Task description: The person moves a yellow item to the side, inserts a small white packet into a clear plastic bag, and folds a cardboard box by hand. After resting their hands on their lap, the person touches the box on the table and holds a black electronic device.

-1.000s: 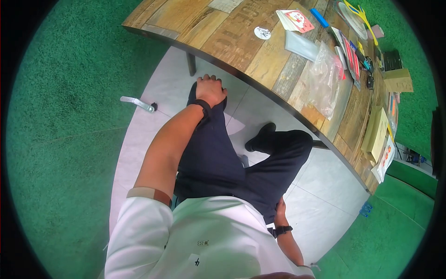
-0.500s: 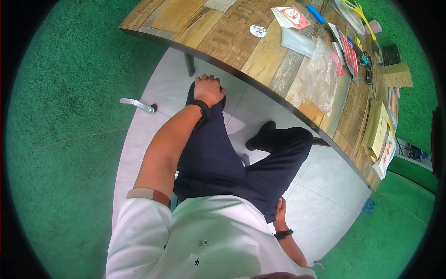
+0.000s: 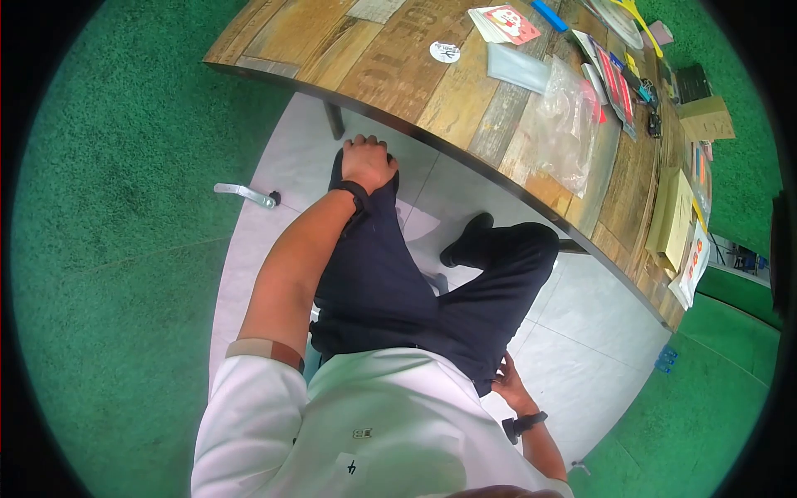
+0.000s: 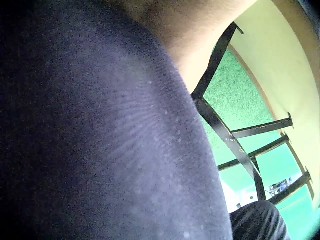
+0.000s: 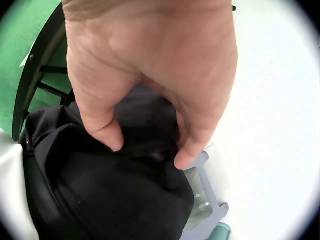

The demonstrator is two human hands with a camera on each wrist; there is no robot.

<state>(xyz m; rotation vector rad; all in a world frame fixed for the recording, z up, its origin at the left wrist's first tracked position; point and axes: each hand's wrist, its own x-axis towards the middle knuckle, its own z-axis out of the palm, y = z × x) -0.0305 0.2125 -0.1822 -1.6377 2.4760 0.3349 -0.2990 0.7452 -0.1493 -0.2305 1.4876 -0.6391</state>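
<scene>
My left hand [image 3: 369, 163] rests on the dark-trousered knee, knuckles up and fingers draped over it. The left wrist view shows dark cloth [image 4: 110, 130] filling much of the picture, with part of the hand or forearm [image 4: 185, 40] above it. Beside the hip on the other side is my right hand [image 3: 513, 388], by the trousers [image 3: 490, 315]. In the right wrist view this hand [image 5: 150, 65] hangs over black cloth [image 5: 120, 195], thumb and fingers bent and spread apart, tips at the cloth. Neither hand holds an object.
A wood-patterned table [image 3: 465, 108] bears a round sticker [image 3: 445, 52], cards [image 3: 505, 25], a clear plastic bag [image 3: 568, 137], a blue strip [image 3: 550, 15] and a yellow box [image 3: 669, 217]. Underneath stands a table leg [image 3: 334, 121]. A metal handle-like piece [image 3: 244, 194] is at the left.
My right hand has shifted slightly outward from the hip, its fingers showing more. The left hand stays on the knee. The table appears shifted left in the head view.
</scene>
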